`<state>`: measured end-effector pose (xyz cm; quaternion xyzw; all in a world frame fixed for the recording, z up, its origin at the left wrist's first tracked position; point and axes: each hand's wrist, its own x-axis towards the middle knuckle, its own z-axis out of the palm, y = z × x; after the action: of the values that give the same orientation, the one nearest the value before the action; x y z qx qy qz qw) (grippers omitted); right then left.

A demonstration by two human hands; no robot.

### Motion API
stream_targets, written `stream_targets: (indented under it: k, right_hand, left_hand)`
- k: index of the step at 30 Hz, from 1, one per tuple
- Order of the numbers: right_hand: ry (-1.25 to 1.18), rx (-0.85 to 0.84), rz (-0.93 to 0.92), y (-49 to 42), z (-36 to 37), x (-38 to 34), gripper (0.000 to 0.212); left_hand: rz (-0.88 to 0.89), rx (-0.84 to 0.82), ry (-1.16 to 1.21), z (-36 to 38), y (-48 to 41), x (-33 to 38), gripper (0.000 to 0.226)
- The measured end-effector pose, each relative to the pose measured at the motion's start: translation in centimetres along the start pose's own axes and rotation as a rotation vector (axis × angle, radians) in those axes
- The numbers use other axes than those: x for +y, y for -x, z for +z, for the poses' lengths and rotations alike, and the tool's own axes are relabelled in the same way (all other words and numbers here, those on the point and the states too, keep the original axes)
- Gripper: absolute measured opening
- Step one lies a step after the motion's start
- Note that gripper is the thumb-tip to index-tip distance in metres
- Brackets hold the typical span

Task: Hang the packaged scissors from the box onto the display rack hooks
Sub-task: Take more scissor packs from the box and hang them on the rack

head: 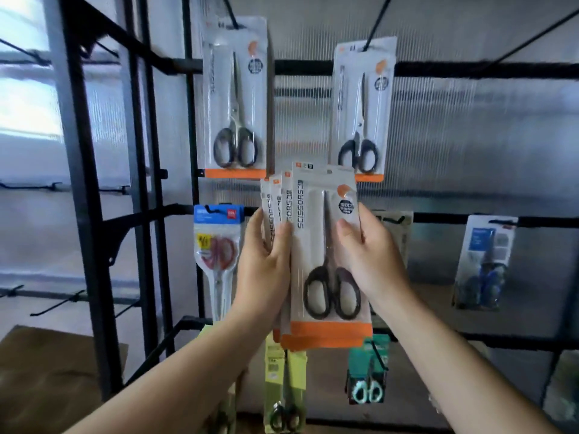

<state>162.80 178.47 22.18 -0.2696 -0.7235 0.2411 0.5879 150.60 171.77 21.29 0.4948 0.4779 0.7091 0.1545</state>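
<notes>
Holding fanned scissor packs (326, 245) before rack (470, 70).

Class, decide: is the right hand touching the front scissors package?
Touching. In the head view the right hand pinches the front scissors package, thumb on its face, fingers behind its edge.

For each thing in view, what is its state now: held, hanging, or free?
left hand: grips the fanned packs
right hand: pinches the front pack
fanned packs: held, not hung
front pack: held, not hung
upper left packs: hanging on hook
upper right pack: hanging on hook
red-handled pack: hanging
</notes>
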Motion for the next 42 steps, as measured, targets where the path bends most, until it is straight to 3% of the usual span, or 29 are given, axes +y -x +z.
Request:
stream_targets:
  k: [3,6,8,12,15,28,42]
  right_hand:
    - [0.018,-0.006,-0.029,-1.4,-0.3,-1.3,0.050]
    - [0.075,-0.025,-0.055,-2.7,-1.1,-2.5,0.047]
    - [0.121,0.013,-0.086,-3.4,-1.6,-3.3,0.041]
    - [0.173,0.121,-0.135,-4.5,-2.2,-4.2,0.056]
    - [0.216,0.194,-0.252,-5.1,-3.2,-4.6,0.048]
    - [0.321,0.327,-0.394,-10.9,-8.4,-10.8,0.047]
    - [0.429,0.298,-0.283,-13.7,-9.0,-11.9,0.049]
  left_hand:
    - [0.011,0.005,-0.019,-0.3,-0.9,1.6,0.035]
    - [0.059,0.020,-0.022,-0.1,-1.1,2.7,0.043]
    - [0.096,0.022,-0.019,0.1,-1.2,3.4,0.047]
    - [0.139,-0.001,-0.004,0.8,-1.7,4.5,0.048]
    - [0.223,0.000,0.031,1.8,-2.2,5.6,0.043]
    - [0.397,0.065,0.051,3.3,-6.7,12.9,0.043]
    - [0.346,0.110,-0.092,1.6,-8.1,13.1,0.049]
